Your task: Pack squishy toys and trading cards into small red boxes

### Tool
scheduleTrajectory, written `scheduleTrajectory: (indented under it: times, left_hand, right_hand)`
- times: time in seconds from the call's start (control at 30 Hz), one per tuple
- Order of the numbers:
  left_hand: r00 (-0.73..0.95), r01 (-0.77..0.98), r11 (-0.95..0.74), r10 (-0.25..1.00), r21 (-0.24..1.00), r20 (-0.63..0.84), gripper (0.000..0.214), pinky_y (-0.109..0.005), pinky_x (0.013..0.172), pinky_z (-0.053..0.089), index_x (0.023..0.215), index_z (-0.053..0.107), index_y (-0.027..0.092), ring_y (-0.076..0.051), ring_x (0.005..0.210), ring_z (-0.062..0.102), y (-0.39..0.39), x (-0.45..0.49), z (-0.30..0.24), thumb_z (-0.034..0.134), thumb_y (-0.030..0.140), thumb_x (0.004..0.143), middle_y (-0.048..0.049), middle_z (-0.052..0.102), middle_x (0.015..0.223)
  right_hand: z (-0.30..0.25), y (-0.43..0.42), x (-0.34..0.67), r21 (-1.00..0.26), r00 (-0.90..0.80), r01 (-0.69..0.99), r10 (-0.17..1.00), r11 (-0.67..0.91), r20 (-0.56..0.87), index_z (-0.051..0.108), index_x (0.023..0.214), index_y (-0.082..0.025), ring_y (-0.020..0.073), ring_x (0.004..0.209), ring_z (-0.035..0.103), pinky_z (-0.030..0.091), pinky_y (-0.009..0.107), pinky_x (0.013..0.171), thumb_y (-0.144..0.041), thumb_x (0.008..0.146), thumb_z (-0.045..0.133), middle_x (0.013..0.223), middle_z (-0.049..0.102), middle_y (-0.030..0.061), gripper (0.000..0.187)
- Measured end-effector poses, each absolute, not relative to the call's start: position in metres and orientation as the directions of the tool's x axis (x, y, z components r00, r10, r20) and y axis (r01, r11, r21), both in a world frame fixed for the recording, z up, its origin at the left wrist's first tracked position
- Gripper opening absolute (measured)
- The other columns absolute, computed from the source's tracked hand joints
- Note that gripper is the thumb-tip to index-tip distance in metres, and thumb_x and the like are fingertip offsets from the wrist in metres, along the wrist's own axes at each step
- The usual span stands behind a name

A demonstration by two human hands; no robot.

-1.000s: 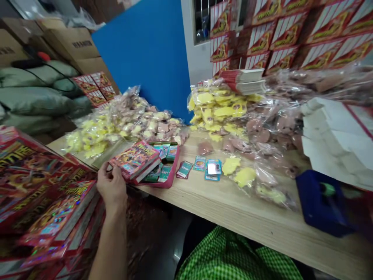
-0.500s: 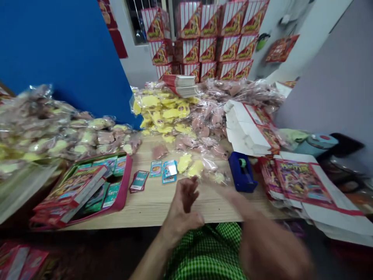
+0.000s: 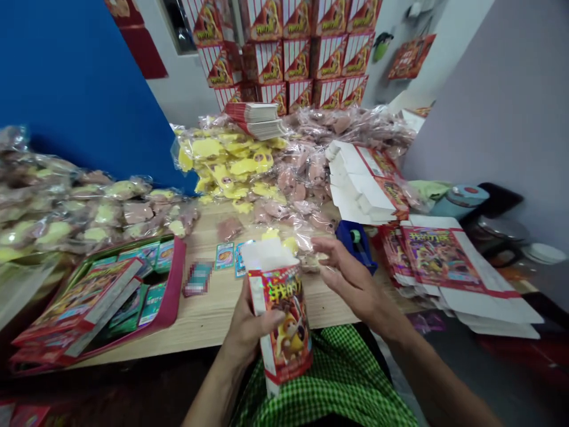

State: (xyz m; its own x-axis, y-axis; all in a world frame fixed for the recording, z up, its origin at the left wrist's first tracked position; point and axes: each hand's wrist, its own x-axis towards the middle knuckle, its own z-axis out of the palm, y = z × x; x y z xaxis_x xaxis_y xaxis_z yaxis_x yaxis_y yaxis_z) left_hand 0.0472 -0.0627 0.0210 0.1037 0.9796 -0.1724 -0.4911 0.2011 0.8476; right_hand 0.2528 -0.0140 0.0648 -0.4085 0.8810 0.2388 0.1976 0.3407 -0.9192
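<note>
Behind the long wooden table (image 3: 200,314), a wall of stacked red cartons (image 3: 297,59) rises, and a blue panel (image 3: 75,89) stands beyond the table's left side. On the table's far half lie heaps of clear bags holding yellow pieces (image 3: 226,163) and pink pieces (image 3: 302,172), with a stack of flat cartons (image 3: 255,118) on top of them. Folded white-and-red carton blanks (image 3: 364,184) sit toward the table's right end, and larger printed sheets (image 3: 440,258) lie just past them. A pink tray (image 3: 171,290) of boxes and cards rests at the table's left, and a blue tape dispenser (image 3: 353,243) stands near the blanks.

Just off the table's front edge, over a green checked cloth (image 3: 329,379), the left hand (image 3: 246,326) grasps a red printed carton (image 3: 284,320), fingers wrapped behind and thumb across the front. The carton stands slightly tilted, its white flap (image 3: 267,252) sticking up. The right hand (image 3: 355,279) is open and empty, fingers spread, just beside the carton.

A grip this low seems right: it leaves the flap free, and light, even pressure should keep the corners from crushing.
</note>
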Motion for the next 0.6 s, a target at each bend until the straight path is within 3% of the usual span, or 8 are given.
scheduleTrajectory:
  times: [0.07,0.17,0.23,0.33,0.47,0.6]
  left_hand:
    - [0.044,-0.493,0.200,0.978,0.846,-0.206,0.079,-0.047,0.089,0.061,0.128,0.058,0.021,-0.032,0.096,0.076,-0.059,0.045,0.025,0.094,0.033,0.059,-0.0110,0.077,0.112]
    - [0.014,-0.487,0.224,0.968,0.844,-0.249,0.063,-0.044,0.084,0.062,0.116,0.065,0.017,-0.031,0.092,0.077,-0.052,0.048,0.028,0.093,0.033,0.062,-0.0116,0.079,0.105]
    - [-0.049,-0.478,0.221,0.960,0.850,-0.276,0.057,-0.042,0.078,0.063,0.110,0.068,0.015,-0.030,0.087,0.077,-0.049,0.054,0.027,0.093,0.035,0.063,-0.0107,0.080,0.098]
    - [-0.125,-0.453,0.193,0.953,0.870,-0.276,0.058,-0.040,0.073,0.063,0.109,0.069,0.015,-0.029,0.081,0.077,-0.050,0.062,0.019,0.094,0.039,0.062,-0.0091,0.080,0.092]
    - [-0.083,-0.379,0.205,0.964,0.903,-0.253,0.053,-0.037,0.081,0.062,0.114,0.061,0.017,-0.025,0.088,0.076,-0.059,0.069,0.003,0.087,0.041,0.074,-0.0093,0.078,0.101]
    - [-0.328,-0.105,-0.010,0.944,0.994,-0.025,0.071,-0.033,0.087,0.058,0.145,0.034,0.026,-0.020,0.098,0.073,-0.074,0.072,-0.016,0.074,0.045,0.090,-0.0075,0.071,0.115]
  right_hand:
    - [0.049,-0.014,0.249,-0.983,-0.474,0.059,0.872,0.171,0.123,0.050,0.147,-0.025,0.0286,0.136,0.050,0.043,0.050,0.114,-0.044,0.103,0.055,0.149,0.053,0.0111,0.047]
    - [0.030,-0.019,0.236,-0.996,-0.505,-0.082,0.861,0.016,0.056,0.060,0.137,-0.023,0.0259,0.119,0.061,0.049,0.043,0.106,-0.047,0.102,0.057,0.129,0.066,0.0082,0.042]
    - [0.023,-0.022,0.229,-0.987,-0.400,-0.152,0.916,-0.047,0.018,0.064,0.128,-0.022,0.0221,0.095,0.066,0.057,0.035,0.086,-0.046,0.099,0.061,0.111,0.070,0.0053,0.038]
    - [0.019,-0.022,0.224,-0.968,-0.313,-0.214,0.948,-0.130,-0.058,0.069,0.114,-0.019,0.0172,0.066,0.060,0.051,0.026,0.055,-0.044,0.091,0.069,0.086,0.068,0.0017,0.034]
    - [0.013,-0.021,0.228,-0.949,-0.272,-0.296,0.962,-0.111,-0.028,0.066,0.116,-0.021,0.0196,0.076,0.065,0.055,0.030,0.069,-0.042,0.092,0.068,0.092,0.069,0.0027,0.033]
    - [0.006,-0.031,0.233,-0.989,-0.224,-0.147,0.975,-0.024,0.010,0.048,0.141,-0.024,0.0219,0.094,0.067,0.054,0.034,0.084,-0.042,0.097,0.062,0.105,0.070,0.0042,0.050]
